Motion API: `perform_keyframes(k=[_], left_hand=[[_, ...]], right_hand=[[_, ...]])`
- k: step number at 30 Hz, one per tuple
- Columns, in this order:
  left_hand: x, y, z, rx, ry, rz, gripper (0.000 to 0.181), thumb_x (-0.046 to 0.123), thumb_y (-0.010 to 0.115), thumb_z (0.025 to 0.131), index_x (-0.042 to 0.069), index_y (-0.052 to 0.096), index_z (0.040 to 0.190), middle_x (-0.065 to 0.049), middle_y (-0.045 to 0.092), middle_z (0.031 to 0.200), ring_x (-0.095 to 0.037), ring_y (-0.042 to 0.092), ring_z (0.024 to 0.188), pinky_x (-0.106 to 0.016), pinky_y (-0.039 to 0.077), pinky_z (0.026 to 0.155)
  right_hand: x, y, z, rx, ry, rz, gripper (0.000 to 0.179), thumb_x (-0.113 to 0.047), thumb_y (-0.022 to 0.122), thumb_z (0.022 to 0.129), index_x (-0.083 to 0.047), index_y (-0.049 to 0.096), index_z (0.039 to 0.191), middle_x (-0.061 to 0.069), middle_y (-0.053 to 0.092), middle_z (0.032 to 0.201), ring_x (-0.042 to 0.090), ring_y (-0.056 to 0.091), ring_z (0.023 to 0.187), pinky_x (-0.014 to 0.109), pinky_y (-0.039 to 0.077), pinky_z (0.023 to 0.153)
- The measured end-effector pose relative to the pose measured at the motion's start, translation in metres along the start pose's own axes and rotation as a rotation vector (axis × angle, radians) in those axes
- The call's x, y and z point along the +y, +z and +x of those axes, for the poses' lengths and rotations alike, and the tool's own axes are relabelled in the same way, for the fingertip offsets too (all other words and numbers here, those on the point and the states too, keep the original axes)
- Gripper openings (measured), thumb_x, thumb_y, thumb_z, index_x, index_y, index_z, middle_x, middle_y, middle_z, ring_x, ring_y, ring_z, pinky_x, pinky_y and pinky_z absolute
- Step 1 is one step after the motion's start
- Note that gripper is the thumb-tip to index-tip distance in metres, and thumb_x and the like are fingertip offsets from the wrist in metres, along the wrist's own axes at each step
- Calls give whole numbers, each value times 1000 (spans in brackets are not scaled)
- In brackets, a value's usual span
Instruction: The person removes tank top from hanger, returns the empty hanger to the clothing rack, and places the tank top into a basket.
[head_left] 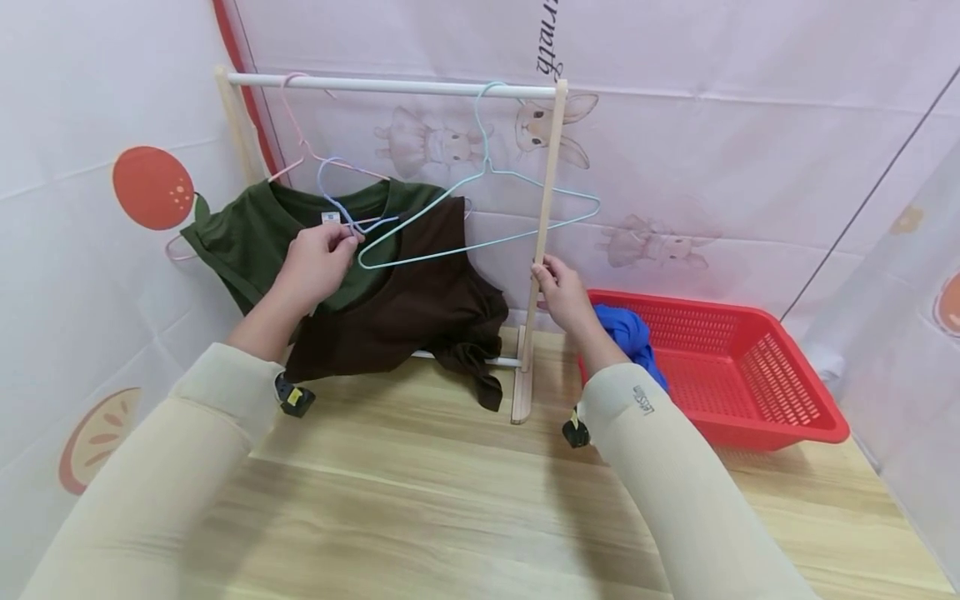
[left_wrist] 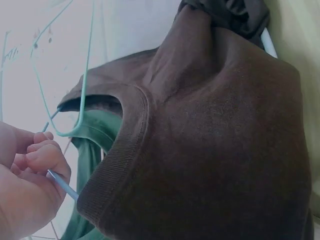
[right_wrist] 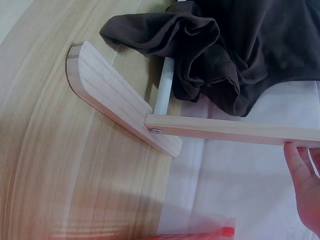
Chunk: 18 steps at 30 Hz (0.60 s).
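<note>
My left hand (head_left: 318, 262) pinches a blue hanger (left_wrist: 64, 185) at the neckline of a dark brown shirt (head_left: 390, 317). The brown shirt hangs below the hand, its lower part bunched near the rack's foot. Behind it, a dark green shirt (head_left: 255, 221) hangs from a pink hanger (head_left: 287, 169) on the rack rail (head_left: 390, 86). A bare mint-green hanger (head_left: 450, 251) hangs near the rail's right end, overlapping the brown shirt in the head view. My right hand (head_left: 567, 293) grips the rack's right wooden post (head_left: 550, 175) partway down.
A red plastic basket (head_left: 798, 375) sits on the right of the wooden table (head_left: 420, 492), with blue cloth (head_left: 626, 329) at its left end. The rack's wooden foot (right_wrist: 107, 90) stands on the table. Printed sheets (head_left: 712, 167) line the walls.
</note>
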<state>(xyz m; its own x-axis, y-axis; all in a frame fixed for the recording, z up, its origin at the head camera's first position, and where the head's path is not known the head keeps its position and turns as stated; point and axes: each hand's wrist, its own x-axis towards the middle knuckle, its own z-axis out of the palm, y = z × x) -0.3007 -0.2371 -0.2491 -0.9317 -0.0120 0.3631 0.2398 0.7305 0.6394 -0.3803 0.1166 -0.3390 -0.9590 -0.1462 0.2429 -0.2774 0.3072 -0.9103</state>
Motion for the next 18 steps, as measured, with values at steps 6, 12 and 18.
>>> perform_keyframes(k=[6,12,18], left_hand=[[-12,5,-9,37,28,34,31,27,44,104,6,64,112,-13,60,85,-24,54,73,-33,45,62],[-23,6,-20,31,-3,24,31,28,42,104,7,62,114,-13,60,82,-24,55,65,-35,46,58],[-35,7,-31,-13,-47,-10,29,27,41,105,8,60,116,-12,56,79,-24,56,49,-35,50,50]], right_hand=[[1,0,-1,7,-6,-3,43,-33,49,104,-9,51,139,20,58,122,32,55,106,55,52,91],[1,0,-1,8,-1,-2,43,-32,49,104,-9,50,140,20,58,124,33,55,107,55,52,91],[1,0,1,9,-5,-19,45,-35,47,104,-10,49,142,19,58,123,31,55,106,52,53,91]])
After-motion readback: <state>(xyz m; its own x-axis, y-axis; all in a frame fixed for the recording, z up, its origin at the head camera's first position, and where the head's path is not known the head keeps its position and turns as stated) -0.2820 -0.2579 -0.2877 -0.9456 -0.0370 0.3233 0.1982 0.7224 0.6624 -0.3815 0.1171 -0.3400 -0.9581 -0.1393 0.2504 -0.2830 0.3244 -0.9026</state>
